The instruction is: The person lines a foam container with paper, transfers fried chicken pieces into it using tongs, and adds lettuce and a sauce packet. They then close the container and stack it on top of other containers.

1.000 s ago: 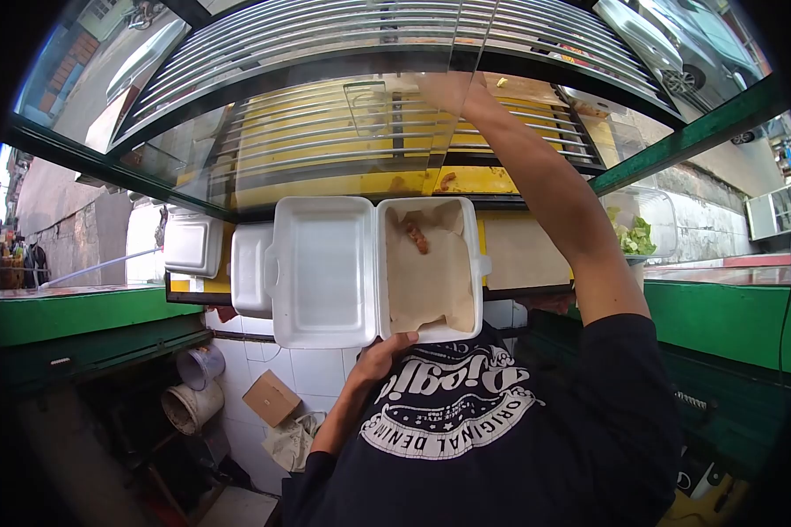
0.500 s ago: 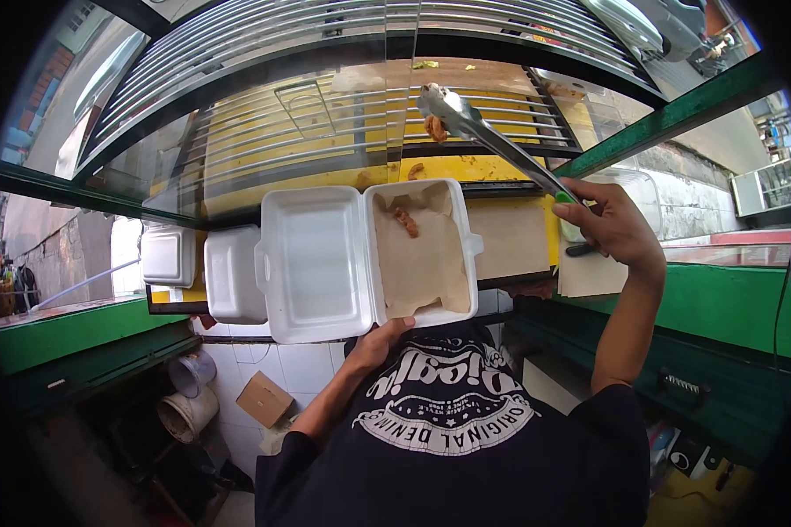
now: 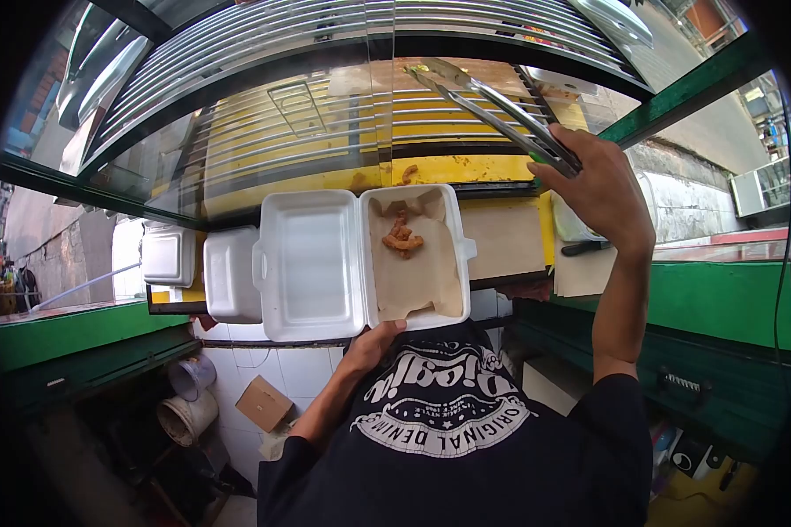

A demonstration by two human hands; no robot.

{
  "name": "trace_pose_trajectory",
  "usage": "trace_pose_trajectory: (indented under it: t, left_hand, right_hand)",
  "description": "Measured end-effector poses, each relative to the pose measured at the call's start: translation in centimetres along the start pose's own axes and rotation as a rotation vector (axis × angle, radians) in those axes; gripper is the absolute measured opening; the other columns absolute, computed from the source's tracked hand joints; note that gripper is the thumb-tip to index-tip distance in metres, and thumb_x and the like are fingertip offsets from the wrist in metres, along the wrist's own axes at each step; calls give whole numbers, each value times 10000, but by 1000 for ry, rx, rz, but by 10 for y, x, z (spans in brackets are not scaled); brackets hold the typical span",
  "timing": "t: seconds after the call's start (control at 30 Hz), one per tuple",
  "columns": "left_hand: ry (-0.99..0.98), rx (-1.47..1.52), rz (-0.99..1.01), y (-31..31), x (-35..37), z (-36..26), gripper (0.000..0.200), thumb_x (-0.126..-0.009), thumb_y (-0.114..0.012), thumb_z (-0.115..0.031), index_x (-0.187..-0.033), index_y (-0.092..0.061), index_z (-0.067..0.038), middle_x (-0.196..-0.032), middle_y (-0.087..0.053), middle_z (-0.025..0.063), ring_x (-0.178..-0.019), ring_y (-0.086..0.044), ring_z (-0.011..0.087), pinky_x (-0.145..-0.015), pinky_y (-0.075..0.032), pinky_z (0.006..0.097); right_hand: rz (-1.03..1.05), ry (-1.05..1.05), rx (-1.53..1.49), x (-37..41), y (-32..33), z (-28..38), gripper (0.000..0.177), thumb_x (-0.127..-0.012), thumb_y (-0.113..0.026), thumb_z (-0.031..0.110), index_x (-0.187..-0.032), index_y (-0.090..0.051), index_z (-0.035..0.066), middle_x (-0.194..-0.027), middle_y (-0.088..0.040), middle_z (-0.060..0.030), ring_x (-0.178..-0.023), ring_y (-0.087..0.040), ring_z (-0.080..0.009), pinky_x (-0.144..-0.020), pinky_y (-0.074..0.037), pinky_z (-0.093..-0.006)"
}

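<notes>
An open white foam takeout box (image 3: 312,263) stands before me, its right half lined with brown paper (image 3: 422,285). Fried pieces that look like chicken (image 3: 402,239) lie on that paper. My left hand (image 3: 373,347) grips the box's near edge by the hinge, thumb on the rim. Up to the right, my right hand (image 3: 602,184) is closed round metal tongs (image 3: 501,112) with a green part near the grip. The tong arms are spread, and their tips reach over a brown board (image 3: 351,81) in the display case; I make out no piece between them.
Closed foam boxes (image 3: 233,277) stand to the left. A small fried piece (image 3: 410,175) lies on the yellow surface behind the box. Brown paper sheets (image 3: 501,237) and a dark-handled tool (image 3: 584,249) are on the right. A glass pane and metal rack bars (image 3: 475,132) cross the far side.
More fried food now lies in the box's lined half. The tongs held a piece before; their arms are now spread apart and the tips sit farther back. The box has shifted slightly left.
</notes>
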State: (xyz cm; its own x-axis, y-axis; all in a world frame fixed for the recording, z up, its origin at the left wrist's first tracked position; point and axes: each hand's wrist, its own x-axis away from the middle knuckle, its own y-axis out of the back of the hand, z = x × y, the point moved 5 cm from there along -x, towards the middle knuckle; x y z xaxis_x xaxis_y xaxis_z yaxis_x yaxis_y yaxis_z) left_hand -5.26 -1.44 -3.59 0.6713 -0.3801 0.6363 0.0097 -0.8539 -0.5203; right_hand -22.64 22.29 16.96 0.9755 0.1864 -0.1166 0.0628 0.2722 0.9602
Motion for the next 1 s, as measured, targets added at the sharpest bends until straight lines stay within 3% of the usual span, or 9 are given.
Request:
trace_pose_trajectory:
  t: [0.03, 0.1, 0.17, 0.23, 0.37, 0.6, 0.73, 0.8, 1.0]
  left_hand:
    - [80, -41, -37, 2, 3, 1, 344, -844, -535, -224, -1086, -547, 20, -1057, -556, 83, -967, -483, 139, -935, -352, 268]
    - [74, -47, -47, 4, 5, 3, 352, -845, -542, -230, -1093, -549, 20, -1057, -561, 85, -964, -492, 145, -929, -361, 271]
    - [73, -46, -64, 7, 5, 11, 370, -848, -555, -242, -1107, -553, 22, -1056, -570, 89, -958, -509, 156, -915, -379, 278]
    - [70, -42, -82, 12, 4, 17, 387, -851, -569, -254, -1122, -556, 23, -1056, -579, 94, -953, -527, 168, -902, -396, 284]
    - [106, -104, -104, 18, 2, 23, 372, -861, -547, -265, -1102, -559, 17, -1003, -579, 85, -902, -530, 163, -852, -411, 277]
    - [92, -57, -81, 3, 7, 6, 277, -866, -536, -270, -978, -569, -18, -850, -521, 22, -766, -470, 125, -724, -392, 246]
    - [81, -59, -43, 1, -2, 11, 308, -865, -527, -223, -1075, -536, 3, -968, -533, 43, -894, -484, 137, -847, -379, 263]
    - [34, -8, -17, 2, -11, 17, 322, -863, -522, -197, -1108, -519, 12, -1013, -531, 51, -944, -482, 143, -897, -364, 275]
    - [-44, 118, 49, -3, -23, 17, 411, -845, -508, -125, -1218, -459, 40, -1177, -523, 71, -1105, -464, 172, -1009, -302, 318]
  right_hand:
    - [-137, 70, 137, -17, -15, 5, 501, -787, -690, 327, -1115, -588, -37, -894, -650, -184, -779, -648, -335, -756, -526, -380]
    - [-49, 23, 246, -63, -46, 16, 451, -780, -689, 318, -1101, -613, 11, -999, -639, -207, -932, -624, -333, -792, -508, -403]
    - [-58, 8, 312, -109, -76, 23, 441, -765, -694, 321, -1076, -617, 18, -1016, -641, -181, -950, -630, -316, -830, -512, -398]
    - [119, -18, 361, -146, -100, 28, 483, -772, -684, 306, -1152, -579, 28, -1076, -634, -164, -976, -631, -306, -860, -512, -391]
    - [-57, -27, 306, -188, -136, 29, 525, -804, -646, 242, -1279, -512, 62, -1330, -477, -192, -1194, -497, -361, -968, -440, -436]
    - [-96, -74, 305, -169, -113, 17, 419, -825, -634, 234, -1209, -573, 78, -1239, -553, -183, -1118, -558, -347, -900, -484, -442]
    - [127, -160, 295, -125, -82, 9, 389, -815, -647, 288, -1144, -607, 84, -1095, -617, -156, -1000, -616, -321, -831, -508, -425]
    - [-75, -23, 206, -86, -67, 1, 381, -804, -660, 289, -1122, -615, 83, -976, -633, -146, -925, -628, -322, -797, -511, -413]
    - [-33, -86, -86, 34, 6, -7, 398, -756, -699, 229, -1093, -619, 34, -828, -618, -124, -740, -623, -309, -687, -484, -402]
